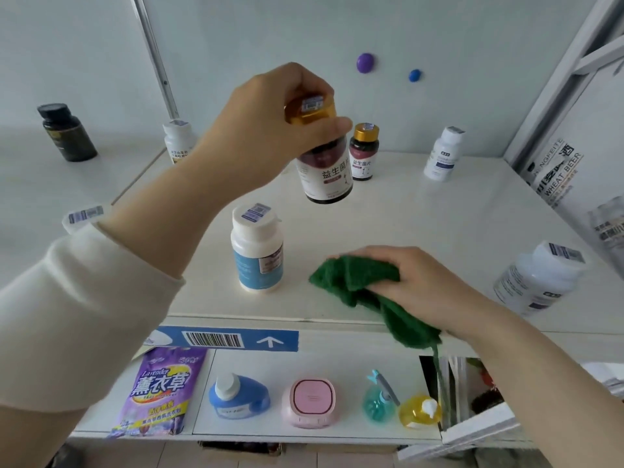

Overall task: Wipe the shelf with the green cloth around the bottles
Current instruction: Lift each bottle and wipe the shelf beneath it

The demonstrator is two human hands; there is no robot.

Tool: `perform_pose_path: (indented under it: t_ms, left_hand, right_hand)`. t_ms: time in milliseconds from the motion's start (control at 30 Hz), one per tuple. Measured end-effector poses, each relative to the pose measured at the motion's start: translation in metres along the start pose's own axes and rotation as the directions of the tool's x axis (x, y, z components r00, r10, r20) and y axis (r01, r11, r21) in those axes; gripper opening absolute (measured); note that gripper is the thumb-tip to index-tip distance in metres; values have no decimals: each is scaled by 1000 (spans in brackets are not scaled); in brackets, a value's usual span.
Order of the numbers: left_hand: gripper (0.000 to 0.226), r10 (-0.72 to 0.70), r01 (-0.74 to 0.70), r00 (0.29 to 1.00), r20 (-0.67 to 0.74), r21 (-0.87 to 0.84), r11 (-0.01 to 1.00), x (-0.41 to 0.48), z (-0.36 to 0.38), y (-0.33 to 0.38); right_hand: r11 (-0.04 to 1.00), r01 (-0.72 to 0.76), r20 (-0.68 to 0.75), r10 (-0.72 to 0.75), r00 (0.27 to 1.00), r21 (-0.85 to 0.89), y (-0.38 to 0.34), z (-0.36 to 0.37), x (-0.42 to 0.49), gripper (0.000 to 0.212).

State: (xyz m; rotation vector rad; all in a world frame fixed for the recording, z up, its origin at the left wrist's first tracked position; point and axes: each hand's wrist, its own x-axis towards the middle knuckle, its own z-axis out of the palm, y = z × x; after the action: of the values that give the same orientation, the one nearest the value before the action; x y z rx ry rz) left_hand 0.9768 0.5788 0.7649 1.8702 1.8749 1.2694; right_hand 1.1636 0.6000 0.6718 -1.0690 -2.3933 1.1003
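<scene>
Head view: the left hand [266,130] grips a gold-capped bottle [327,177] by its cap and holds it clear above the shelf [439,214]. The right hand [422,285] holds the bunched green cloth [354,278] down on the shelf near its front edge, and one end of the cloth hangs over that edge. A white bottle with a blue label [257,248] stands just left of the cloth.

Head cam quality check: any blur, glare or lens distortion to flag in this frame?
Head view: soft even light, no hard glare on the shelf; centre sharp, label on the gold-capped bottle readable; edges smeared, far-right white bottle and left sleeve blurred; fisheye tilts the right upright.
</scene>
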Motion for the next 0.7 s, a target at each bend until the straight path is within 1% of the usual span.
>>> perform_pose_path:
  t_ms: [33,67,100,133,167,200,267,300,400,467,567,700]
  left_hand:
    - [36,0,0,1000,0,-1,1000,2,-1,-1]
    - [36,0,0,1000,0,2,1000,5,-3,-2]
    - [37,-2,2,1000,-1,9,1000,8,-4,-3]
    - [37,-5,5,1000,-2,17,1000,11,-5,-4]
    - [38,-8,8,1000,-3,23,1000,14,-6,-5]
    - [39,-12,12,1000,-5,27,1000,17,-7,-7]
    - [39,-18,18,1000,-5,37,999,21,-8,-11]
    - [39,-20,20,1000,-4,43,999,23,-8,-13]
    - [40,-25,25,1000,-7,61,998,26,-10,-20]
    - [40,-26,27,1000,-10,62,998,27,-10,-22]
    - [40,-14,15,1000,-9,79,997,27,-8,-20]
    - [40,31,-31,1000,0,71,997,26,-6,-15]
  right_hand:
    - [1000,-15,-138,14,990,-5,4,-9,13,35]
    - [999,-40,-286,36,958,-8,10,-19,28,32]
    - [997,-83,-416,73,906,-7,17,-27,46,29]
    - [989,-145,-513,119,850,-10,25,-33,64,27]
    - [977,-212,-570,156,806,-32,34,-38,81,29]
    - [960,-272,-590,177,787,-74,44,-39,98,32]
    - [926,-330,-572,173,801,-182,58,-35,123,38]
    - [920,-316,-550,145,823,-230,60,-29,132,40]
    - [927,-188,-432,32,901,-323,53,-10,146,46]
    - [924,-137,-360,0,933,-357,46,-6,149,49]
    - [938,-77,-246,-8,969,-337,37,-5,138,48]
    - [970,62,-13,-67,998,-235,19,12,72,47]
